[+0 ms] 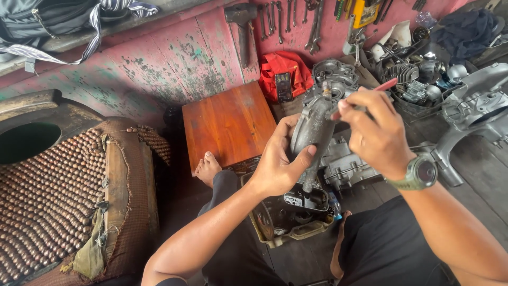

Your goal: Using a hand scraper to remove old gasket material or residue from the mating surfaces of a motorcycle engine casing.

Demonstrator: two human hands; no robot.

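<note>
A grey engine casing [315, 130] is being gripped upright by the left hand [278, 161], above an open tray [296, 220] near the knees. A red-handled tool [370, 91] is being pinched by the right hand [377, 130] at the casing's top. A slip of the tool could gouge the casing or the left thumb.

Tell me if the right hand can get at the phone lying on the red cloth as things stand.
Probably not straight away. The right hand holds a red-handled tool, and the grey metal engine casing gripped by the left hand stands between it and the dark phone on the red cloth.
</note>
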